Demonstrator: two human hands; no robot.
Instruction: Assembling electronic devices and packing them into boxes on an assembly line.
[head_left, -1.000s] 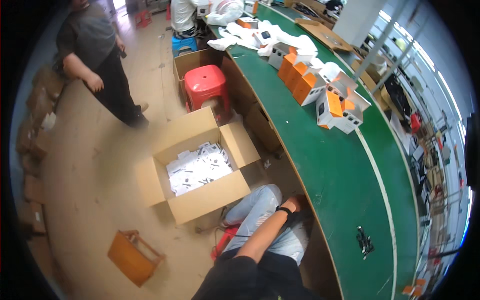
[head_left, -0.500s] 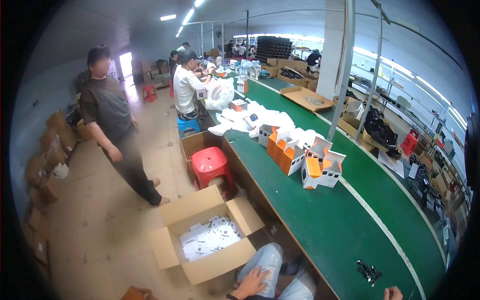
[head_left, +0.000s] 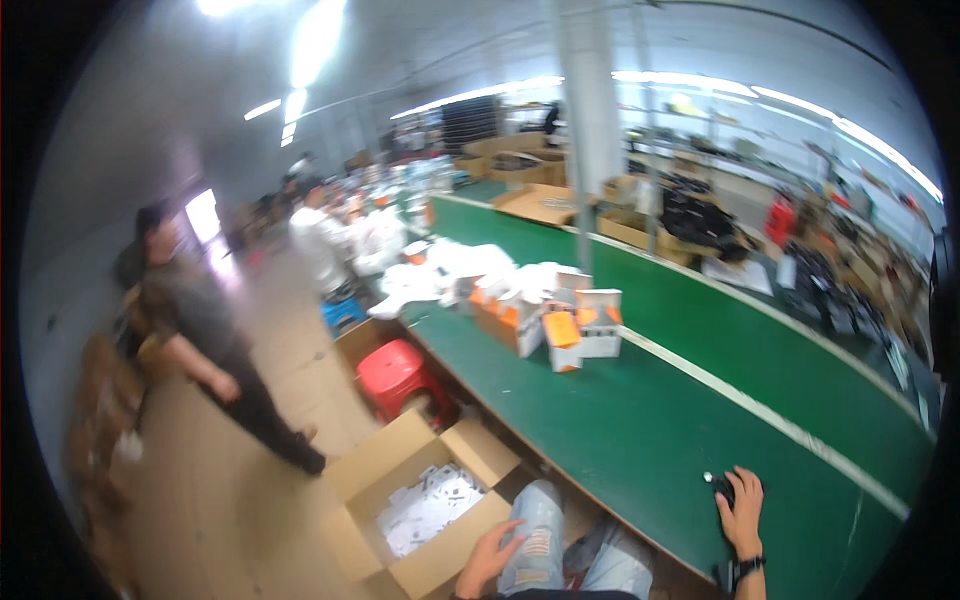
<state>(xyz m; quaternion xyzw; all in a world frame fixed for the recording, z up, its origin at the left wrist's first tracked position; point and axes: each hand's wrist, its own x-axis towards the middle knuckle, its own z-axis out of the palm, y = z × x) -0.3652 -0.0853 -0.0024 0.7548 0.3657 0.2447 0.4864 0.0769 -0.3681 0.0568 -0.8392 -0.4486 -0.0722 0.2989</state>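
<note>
My right hand is on the green tabletop with its fingers curled over a small bundle of black cables. Part of the bundle, with a light-coloured end, sticks out beside the fingertips; the rest is hidden under the hand. Low in the picture, my left hand hangs by my left thigh, fingers apart and nothing in them. Just left of it, an open cardboard box on the floor side holds many white printed papers or cards.
White-and-orange cartons stand open on the green table, with white plastic bags behind them. A red stool is beside the table. One person stands at left; another works farther along. A metal post rises midway.
My right hand has come in from the lower right onto the black cables. My left hand has shifted left off the thigh. The whole view has turned right and blurred.
</note>
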